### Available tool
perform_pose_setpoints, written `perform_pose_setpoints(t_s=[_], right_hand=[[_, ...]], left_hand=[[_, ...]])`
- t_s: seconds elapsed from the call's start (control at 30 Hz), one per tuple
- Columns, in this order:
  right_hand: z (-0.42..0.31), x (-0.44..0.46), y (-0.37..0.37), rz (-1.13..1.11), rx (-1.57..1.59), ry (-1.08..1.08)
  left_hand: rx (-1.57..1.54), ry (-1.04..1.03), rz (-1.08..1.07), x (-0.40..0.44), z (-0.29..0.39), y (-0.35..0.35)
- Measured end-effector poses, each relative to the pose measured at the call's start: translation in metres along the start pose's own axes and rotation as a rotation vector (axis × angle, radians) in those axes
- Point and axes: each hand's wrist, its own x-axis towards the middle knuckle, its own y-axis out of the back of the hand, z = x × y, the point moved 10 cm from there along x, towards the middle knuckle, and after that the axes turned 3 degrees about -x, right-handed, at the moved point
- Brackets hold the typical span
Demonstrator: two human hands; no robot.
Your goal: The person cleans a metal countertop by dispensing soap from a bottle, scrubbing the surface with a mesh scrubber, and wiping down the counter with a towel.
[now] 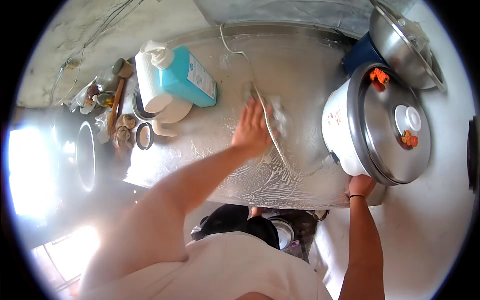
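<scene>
My left hand (pixel 252 130) lies flat on the wet, soapy metal tabletop (pixel 300 65), fingers stretched out. A pale braided cord (pixel 274 137) runs along the hand's right side and seems to cross its outer fingers. Just right of them is a whitish translucent patch (pixel 282 115); whether it is suds or plastic I cannot tell. My right hand (pixel 362 186), with a dark band at its wrist, is at the near lower side of a white electric pot (pixel 336 122). The pot hides its fingers. A metal lid (pixel 392 135) with a white knob covers the pot.
A turquoise pump bottle (pixel 187 75) stands at the left beside a white paper roll (pixel 152 87) and a pale mug (pixel 172 112). Bags and small jars crowd the far left. Behind the pot are a steel basin (pixel 405 50) and a dark blue container (pixel 364 54).
</scene>
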Motion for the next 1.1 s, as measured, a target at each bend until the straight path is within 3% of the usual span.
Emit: perform_pose_setpoints(t_s=[0.07,0.23,0.3,0.37,0.4,0.47,0.5,0.57,0.6,0.67,0.73,0.8,0.83,0.93,1.0,1.03,1.1], right_hand=[[0.0,-0.001,0.013,0.011,0.205,-0.1],[0.01,-0.001,-0.002,0.036,0.058,-0.062],[0.015,0.0,-0.011,0.034,0.047,-0.071],[0.021,-0.004,-0.019,0.221,-0.105,0.073],[0.026,-0.005,-0.018,0.207,-0.117,0.074],[0.017,-0.001,-0.012,0.156,-0.017,0.029],[0.01,0.0,-0.005,-0.002,-0.013,-0.043],[0.006,0.002,-0.001,0.089,0.053,-0.017],[0.008,0.0,0.002,0.166,0.095,0.004],[0.021,-0.001,-0.021,0.109,0.015,-0.015],[0.024,0.002,-0.033,0.043,-0.089,-0.016],[0.015,-0.002,-0.007,0.161,0.065,-0.038],[0.014,0.0,-0.007,0.137,0.041,-0.049],[0.024,0.003,-0.034,-0.107,-0.156,-0.039],[0.011,0.002,0.0,0.334,-0.071,0.065],[0.008,0.006,-0.004,0.226,-0.075,0.082],[0.011,0.004,-0.006,0.272,-0.06,0.057]], left_hand=[[-0.13,-0.113,0.106,-0.012,0.019,0.008],[-0.094,-0.296,0.391,0.096,0.063,0.039],[-0.041,-0.274,0.417,0.15,0.077,0.057],[-0.092,-0.265,0.431,0.174,0.084,0.061],[-0.125,-0.235,0.437,0.175,0.085,0.057],[-0.026,-0.331,0.348,0.133,0.096,0.043],[0.075,-0.425,0.267,0.099,0.103,0.033],[0.066,-0.587,0.148,0.025,0.103,0.014],[0.063,-0.644,-0.035,-0.008,0.101,0.007],[-0.055,-0.686,-0.09,-0.026,0.092,-0.008],[0.035,-0.602,0.003,0.009,0.081,-0.007],[0.097,-0.428,0.234,0.076,0.066,0.019],[-0.19,-0.468,0.451,0.111,0.056,0.031],[-0.127,-0.307,0.45,0.152,0.068,0.042],[-0.13,-0.333,0.461,0.139,0.083,0.046],[-0.04,-0.364,0.374,0.11,0.095,0.043],[0.1,-0.426,0.191,0.052,0.118,0.023]])
